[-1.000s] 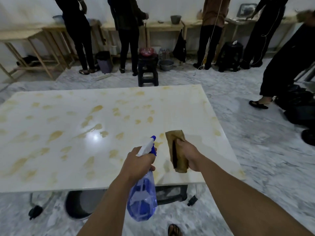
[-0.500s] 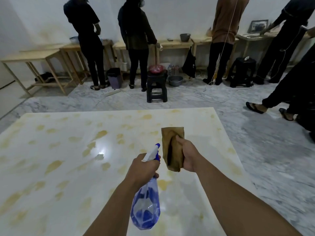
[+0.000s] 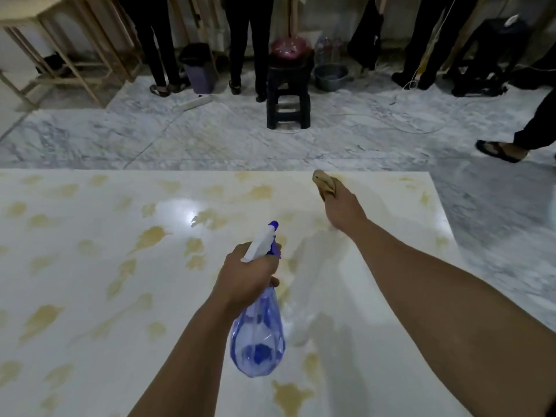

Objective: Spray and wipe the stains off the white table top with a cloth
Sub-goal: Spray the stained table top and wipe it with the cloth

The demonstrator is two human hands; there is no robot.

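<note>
Left hand (image 3: 246, 273): gripping the neck of the spray bottle (image 3: 257, 332), fingers curled round it under the white and blue trigger head, nozzle pointing toward the far edge of the table top.
Spray bottle: hanging tilted above the middle of the table top, clear blue body nearest the near edge, a little blue liquid pooling at the bottom.
Right hand (image 3: 343, 210): reaching out toward the far edge, fingers closed over the cloth (image 3: 323, 183); exact finger positions hidden by the back of the hand, so impossible to tell how tightly.
Cloth: brown, bunched, sticking out past the fingertips, pressing down close to the far edge, right of the middle.
Table top (image 3: 90, 296): white and glossy, reflecting a bright light spot left of the middle.
Stains (image 3: 150, 237): yellowish blotches spreading over the left half, along the far edge and near the right edge; a larger one lying at the near edge below the bottle.
Floor (image 3: 180, 136): grey marble, running beyond the far edge.
Stool (image 3: 288, 94): dark, standing on the floor past the far edge.
People: standing in the background, only legs showing.
</note>
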